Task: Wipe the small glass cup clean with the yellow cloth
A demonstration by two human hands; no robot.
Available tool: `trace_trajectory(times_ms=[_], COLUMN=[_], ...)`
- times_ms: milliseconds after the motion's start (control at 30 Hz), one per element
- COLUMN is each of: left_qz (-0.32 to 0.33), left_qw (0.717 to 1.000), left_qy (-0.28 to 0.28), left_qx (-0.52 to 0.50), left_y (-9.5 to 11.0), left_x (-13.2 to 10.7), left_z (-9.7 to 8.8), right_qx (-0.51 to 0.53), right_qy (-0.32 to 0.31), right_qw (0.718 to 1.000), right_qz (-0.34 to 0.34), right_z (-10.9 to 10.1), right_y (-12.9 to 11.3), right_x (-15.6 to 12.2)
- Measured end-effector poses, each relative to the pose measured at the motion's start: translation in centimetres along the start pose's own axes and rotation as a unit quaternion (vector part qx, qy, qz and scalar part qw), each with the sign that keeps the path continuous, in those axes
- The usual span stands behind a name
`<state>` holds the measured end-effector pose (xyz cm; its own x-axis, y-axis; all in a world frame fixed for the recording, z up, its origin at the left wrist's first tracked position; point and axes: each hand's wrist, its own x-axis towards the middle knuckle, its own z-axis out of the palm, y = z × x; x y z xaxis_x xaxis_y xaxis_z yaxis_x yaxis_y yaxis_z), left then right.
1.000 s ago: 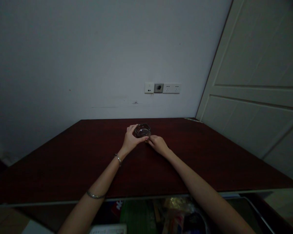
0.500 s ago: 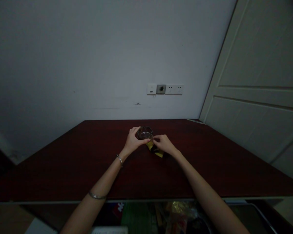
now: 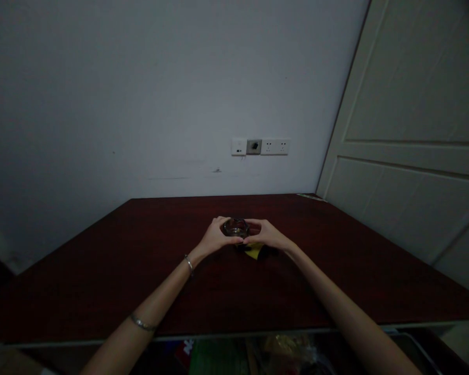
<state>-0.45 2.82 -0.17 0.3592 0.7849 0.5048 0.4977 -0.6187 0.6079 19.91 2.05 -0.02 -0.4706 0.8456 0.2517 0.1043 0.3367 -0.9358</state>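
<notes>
A small clear glass ashtray [image 3: 235, 227] is between my two hands near the middle of the dark red table. My left hand [image 3: 214, 236] grips its left side, fingers behind and thumb along the front. From the right, my right hand [image 3: 270, 235] curves around the other side, its thumb meeting the left thumb at the front rim. Just below the right hand lies a crumpled yellow and black piece [image 3: 254, 252], partly covered by the hand and the ashtray; its kind is unclear. Whether the ashtray touches the table cannot be made out.
The dark red tabletop [image 3: 172, 291] runs back to a pale wall [image 3: 172, 94] with sockets [image 3: 274, 147]. On the right stands a white panelled door [image 3: 410, 130]. Below the table's front edge is an open drawer space with a green item [image 3: 219, 357] and other clutter.
My right hand has left the yellow piece and now wraps around the ashtray's right side. My left hand keeps hold of the ashtray. The view has shifted slightly.
</notes>
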Motion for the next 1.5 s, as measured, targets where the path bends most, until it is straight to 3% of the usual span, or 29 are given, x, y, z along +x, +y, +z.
trace_trajectory(times_ms=[133,233,433,567,700,800,1033,1500], left_qz=[-0.010,0.009,0.071,0.080,0.081,0.085,0.075,0.064], left_qw=[1.000,0.999,0.997,0.996,0.994,0.991,0.986,0.989], left_qy=[-0.015,-0.001,0.013,-0.030,-0.076,-0.099,-0.148,-0.135], left_qx=[-0.016,-0.034,-0.026,-0.026,-0.013,-0.001,0.023,0.019], left_y=[-0.1,0.1,1.6,2.6,3.1,3.5,4.0,3.1], left_x=[0.5,1.8,5.9,8.2,9.7,10.4,10.9,10.6], left_z=[0.7,2.3,8.3,12.8,16.5,18.2,19.2,20.0], right_qx=[0.019,0.039,-0.018,-0.043,-0.047,-0.052,-0.089,-0.131], right_qy=[0.005,0.018,0.082,0.104,0.111,0.114,0.083,0.056], right_qw=[1.000,0.999,0.996,0.991,0.987,0.985,0.984,0.979], right_qz=[0.000,-0.006,0.027,0.065,0.107,0.120,0.129,0.143], right_z=[-0.7,-2.4,-8.9,-13.0,-15.6,-16.8,-18.1,-17.9], right_y=[0.7,1.1,2.2,3.6,5.0,5.7,6.8,6.6], right_x=[-0.2,-0.5,-2.4,-4.7,-6.9,-8.0,-9.0,-9.0])
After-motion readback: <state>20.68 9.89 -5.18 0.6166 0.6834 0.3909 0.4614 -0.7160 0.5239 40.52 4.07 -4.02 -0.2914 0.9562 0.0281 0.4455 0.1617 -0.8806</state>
